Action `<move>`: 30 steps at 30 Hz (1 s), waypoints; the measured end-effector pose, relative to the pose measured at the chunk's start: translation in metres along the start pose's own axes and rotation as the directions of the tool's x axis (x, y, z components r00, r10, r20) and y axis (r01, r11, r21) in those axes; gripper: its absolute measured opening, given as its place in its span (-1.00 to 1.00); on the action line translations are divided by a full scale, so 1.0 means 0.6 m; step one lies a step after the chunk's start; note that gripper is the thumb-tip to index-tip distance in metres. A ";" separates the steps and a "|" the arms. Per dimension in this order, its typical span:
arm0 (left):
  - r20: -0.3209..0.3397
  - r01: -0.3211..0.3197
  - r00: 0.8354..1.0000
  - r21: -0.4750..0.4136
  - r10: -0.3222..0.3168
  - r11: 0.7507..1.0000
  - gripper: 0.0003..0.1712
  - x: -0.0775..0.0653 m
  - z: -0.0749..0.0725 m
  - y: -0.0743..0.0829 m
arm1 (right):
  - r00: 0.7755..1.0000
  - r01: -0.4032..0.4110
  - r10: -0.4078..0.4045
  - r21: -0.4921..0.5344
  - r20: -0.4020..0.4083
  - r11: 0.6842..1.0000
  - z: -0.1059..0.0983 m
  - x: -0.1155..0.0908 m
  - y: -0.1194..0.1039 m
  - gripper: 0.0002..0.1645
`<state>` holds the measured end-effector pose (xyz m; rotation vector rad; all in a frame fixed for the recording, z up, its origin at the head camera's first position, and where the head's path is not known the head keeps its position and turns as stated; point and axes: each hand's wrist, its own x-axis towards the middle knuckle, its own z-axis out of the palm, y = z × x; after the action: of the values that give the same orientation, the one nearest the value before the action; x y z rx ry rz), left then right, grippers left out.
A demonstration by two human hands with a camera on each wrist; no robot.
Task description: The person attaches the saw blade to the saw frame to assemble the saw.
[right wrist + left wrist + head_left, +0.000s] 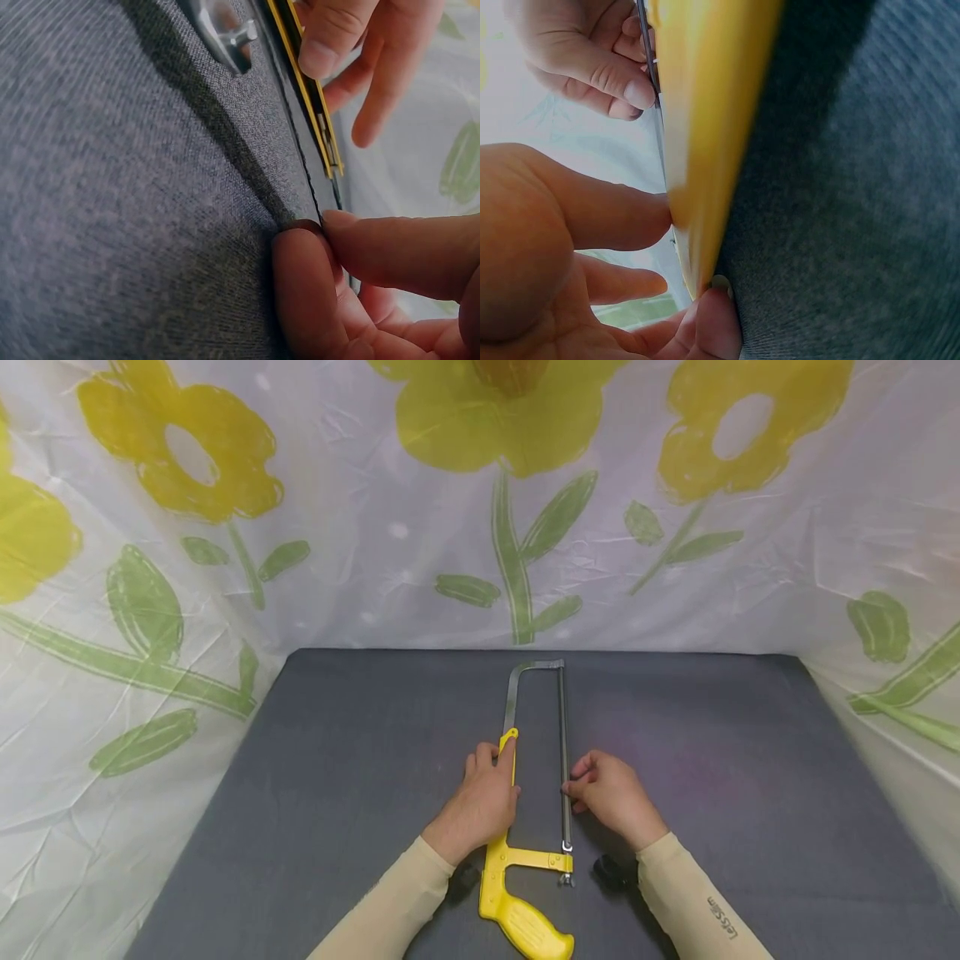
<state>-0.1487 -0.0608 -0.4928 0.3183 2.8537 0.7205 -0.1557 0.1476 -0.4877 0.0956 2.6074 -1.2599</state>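
Observation:
A hacksaw with a yellow handle [531, 925] and a steel front bow [512, 693] lies lengthwise on the dark table, its far end pointing away from me. Along its right side runs the thin blade [564, 718], joined at the near end by a wing nut [566, 881]. My left hand [476, 800] grips the yellow back of the frame, thumb on one side and fingertips at the other. Midway down the blade, my right hand [613, 793] pinches it between thumb and forefinger. The right wrist view shows the blade's toothed edge [296, 142] running into that pinch.
The dark grey table [337, 718] reaches a back edge just beyond the saw's tip. A white sheet with yellow flowers [375, 568] hangs behind and on both sides. Small black objects [611, 872] sit at both wrists.

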 end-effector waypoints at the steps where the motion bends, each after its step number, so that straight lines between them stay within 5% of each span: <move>1: 0.000 0.001 1.000 0.001 -0.001 1.000 -0.11 0.000 0.000 0.000 | 1.000 0.001 -0.001 -0.006 -0.001 1.000 0.000 0.000 0.000 -0.80; 30: 0.000 -0.001 1.000 -0.009 0.001 1.000 -0.12 -0.001 -0.008 0.003 | 0.997 -0.001 0.003 -0.022 0.074 1.000 -0.006 -0.003 0.000 -0.77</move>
<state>-0.1491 -0.0616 -0.4877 0.3186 2.8494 0.7332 -0.1546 0.1507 -0.4850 0.0466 2.5572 -1.2103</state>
